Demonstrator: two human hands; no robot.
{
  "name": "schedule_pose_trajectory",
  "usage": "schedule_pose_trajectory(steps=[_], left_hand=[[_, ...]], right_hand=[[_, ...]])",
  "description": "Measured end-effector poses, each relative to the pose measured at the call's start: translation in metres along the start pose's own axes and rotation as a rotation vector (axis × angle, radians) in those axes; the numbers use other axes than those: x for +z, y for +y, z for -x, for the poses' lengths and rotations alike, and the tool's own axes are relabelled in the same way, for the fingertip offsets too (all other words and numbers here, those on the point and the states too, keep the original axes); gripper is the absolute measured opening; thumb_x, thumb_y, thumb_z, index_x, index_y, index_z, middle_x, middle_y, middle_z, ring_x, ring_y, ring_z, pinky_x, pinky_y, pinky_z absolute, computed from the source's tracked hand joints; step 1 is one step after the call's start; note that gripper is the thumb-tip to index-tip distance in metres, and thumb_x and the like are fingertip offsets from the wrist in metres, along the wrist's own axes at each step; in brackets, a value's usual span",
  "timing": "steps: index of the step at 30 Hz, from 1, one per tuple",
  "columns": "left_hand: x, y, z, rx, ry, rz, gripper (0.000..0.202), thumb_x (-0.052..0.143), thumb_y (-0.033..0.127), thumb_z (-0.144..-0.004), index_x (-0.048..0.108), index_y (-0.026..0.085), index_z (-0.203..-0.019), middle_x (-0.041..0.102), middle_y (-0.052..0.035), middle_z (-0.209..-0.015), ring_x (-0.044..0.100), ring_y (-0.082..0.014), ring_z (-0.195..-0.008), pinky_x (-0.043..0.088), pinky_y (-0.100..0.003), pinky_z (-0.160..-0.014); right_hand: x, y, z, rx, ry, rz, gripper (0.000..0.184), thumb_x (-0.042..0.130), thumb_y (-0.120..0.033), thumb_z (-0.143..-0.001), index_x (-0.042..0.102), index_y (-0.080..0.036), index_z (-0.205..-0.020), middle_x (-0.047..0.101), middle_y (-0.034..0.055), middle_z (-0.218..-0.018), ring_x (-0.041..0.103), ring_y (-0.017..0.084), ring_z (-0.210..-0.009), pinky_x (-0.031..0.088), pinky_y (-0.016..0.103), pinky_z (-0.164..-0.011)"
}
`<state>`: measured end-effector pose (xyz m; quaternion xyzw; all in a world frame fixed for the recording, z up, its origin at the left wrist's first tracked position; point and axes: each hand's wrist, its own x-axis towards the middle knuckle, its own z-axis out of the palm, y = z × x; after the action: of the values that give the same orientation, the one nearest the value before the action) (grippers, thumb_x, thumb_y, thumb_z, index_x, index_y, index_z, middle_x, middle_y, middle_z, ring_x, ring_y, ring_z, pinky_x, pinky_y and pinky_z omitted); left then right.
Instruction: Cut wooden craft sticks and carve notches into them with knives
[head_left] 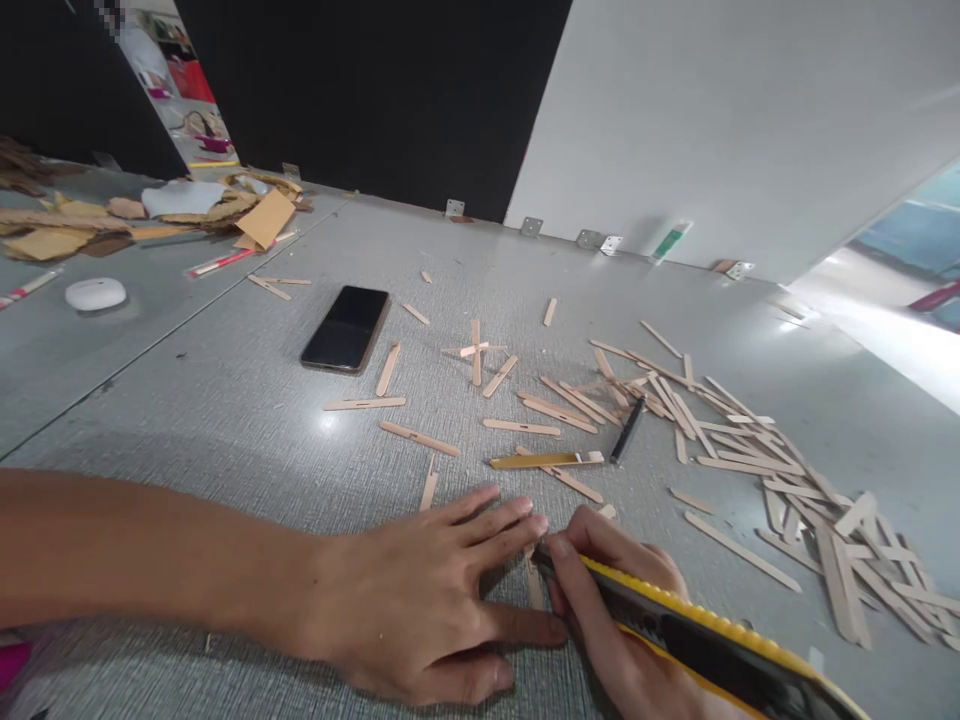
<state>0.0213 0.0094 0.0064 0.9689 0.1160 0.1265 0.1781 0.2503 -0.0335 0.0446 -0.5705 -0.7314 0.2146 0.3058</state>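
My right hand (622, 600) is closed around a yellow and black utility knife (697, 630), its tip pointing at a wooden craft stick (534, 582). That stick lies between my two hands, partly covered by them. Flat on the table, my left hand (420, 590) has its fingers spread, some of them at the stick's ends. Just beyond my fingers are a slotted craft stick (429, 488), a yellow pencil (536, 461) lying over another stick, and a dark pen (628, 430).
A big loose pile of craft sticks (795, 480) spreads on the right. A phone (346, 328) lies beyond my left hand. At the far left are a white earbud case (95, 294) and torn brown cardboard scraps (187, 205). Black and grey panels (375, 90) rise at the back.
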Motion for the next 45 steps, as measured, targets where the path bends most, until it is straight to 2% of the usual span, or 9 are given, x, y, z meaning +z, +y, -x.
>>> schedule_pose_trajectory(steps=[3, 6, 11, 16, 23, 28, 33, 41, 45], left_hand=[[0.002, 0.0, 0.0, 0.016, 0.026, -0.024, 0.05, 0.05, 0.042, -0.109, 0.057, 0.024, -0.155, 0.029, -0.02, -0.174, 0.025, -0.0398, -0.163, 0.025, -0.057, -0.133], [0.004, 0.001, 0.0, 0.012, 0.045, -0.044, 0.051, 0.052, 0.042, -0.107, 0.057, 0.024, -0.155, 0.031, -0.0191, -0.174, 0.029, -0.0403, -0.161, 0.027, -0.057, -0.132], [0.005, 0.003, 0.0, -0.002, 0.029, -0.054, 0.051, 0.051, 0.039, -0.106, 0.056, 0.024, -0.155, 0.03, -0.0256, -0.172, 0.03, -0.0438, -0.16, 0.028, -0.061, -0.129], [0.006, 0.004, -0.001, -0.002, 0.02, -0.104, 0.054, 0.053, 0.043, -0.106, 0.053, 0.023, -0.156, 0.035, -0.0288, -0.168, 0.034, -0.0464, -0.158, 0.029, -0.067, -0.126], [0.007, 0.003, -0.002, -0.009, 0.024, -0.129, 0.057, 0.057, 0.043, -0.103, 0.053, 0.025, -0.157, 0.039, -0.0227, -0.169, 0.035, -0.0458, -0.158, 0.029, -0.071, -0.124], [0.007, 0.003, -0.001, 0.011, 0.025, -0.106, 0.058, 0.057, 0.041, -0.103, 0.052, 0.021, -0.158, 0.034, -0.0242, -0.171, 0.031, -0.0448, -0.16, 0.029, -0.063, -0.128], [0.011, 0.001, 0.0, 0.034, 0.041, -0.062, 0.058, 0.053, 0.038, -0.105, 0.051, 0.017, -0.158, 0.028, -0.0282, -0.171, 0.026, -0.045, -0.161, 0.029, -0.057, -0.13], [0.011, 0.001, -0.001, 0.032, 0.048, -0.012, 0.057, 0.054, 0.035, -0.103, 0.052, 0.016, -0.157, 0.024, -0.0277, -0.172, 0.023, -0.0452, -0.161, 0.029, -0.057, -0.131], [0.012, 0.001, 0.0, 0.028, 0.042, 0.008, 0.058, 0.055, 0.035, -0.102, 0.052, 0.017, -0.157, 0.022, -0.0268, -0.173, 0.021, -0.045, -0.162, 0.028, -0.057, -0.131]], right_hand=[[0.014, 0.008, 0.004, -0.053, -0.013, 0.059, 0.038, 0.052, -0.031, -0.107, 0.048, -0.028, -0.069, 0.056, -0.005, -0.053, 0.056, 0.015, -0.044, 0.049, 0.027, -0.048], [0.02, 0.015, 0.006, -0.107, 0.0, 0.08, 0.039, 0.05, -0.03, -0.108, 0.043, -0.027, -0.07, 0.051, -0.0079, -0.053, 0.052, 0.012, -0.044, 0.044, 0.024, -0.048], [0.014, 0.018, 0.005, -0.127, -0.024, 0.098, 0.035, 0.05, -0.029, -0.109, 0.048, -0.027, -0.075, 0.057, -0.0071, -0.059, 0.057, 0.013, -0.053, 0.046, 0.024, -0.055], [0.012, 0.016, 0.005, -0.143, -0.087, 0.101, 0.033, 0.048, -0.027, -0.107, 0.046, -0.027, -0.074, 0.058, -0.0064, -0.059, 0.057, 0.014, -0.052, 0.046, 0.026, -0.056], [0.013, 0.018, 0.006, -0.145, -0.139, 0.056, 0.029, 0.046, -0.025, -0.107, 0.043, -0.028, -0.078, 0.053, -0.0071, -0.06, 0.051, 0.014, -0.05, 0.042, 0.026, -0.054], [0.013, 0.026, 0.015, -0.08, -0.136, 0.043, 0.034, 0.045, -0.032, -0.111, 0.048, -0.026, -0.077, 0.059, -0.0053, -0.063, 0.057, 0.014, -0.056, 0.045, 0.026, -0.06], [0.016, 0.029, 0.018, 0.055, -0.07, -0.1, 0.041, 0.048, -0.042, -0.111, 0.049, -0.026, -0.073, 0.054, -0.0055, -0.06, 0.05, 0.013, -0.051, 0.039, 0.024, -0.048], [0.017, 0.022, 0.012, -0.025, -0.037, -0.037, 0.039, 0.049, -0.036, -0.11, 0.051, -0.026, -0.072, 0.056, -0.0059, -0.059, 0.055, 0.011, -0.049, 0.045, 0.023, -0.051], [0.018, 0.021, 0.011, -0.05, -0.015, -0.008, 0.037, 0.049, -0.033, -0.108, 0.052, -0.026, -0.072, 0.054, -0.0066, -0.056, 0.053, 0.011, -0.046, 0.044, 0.023, -0.049]])
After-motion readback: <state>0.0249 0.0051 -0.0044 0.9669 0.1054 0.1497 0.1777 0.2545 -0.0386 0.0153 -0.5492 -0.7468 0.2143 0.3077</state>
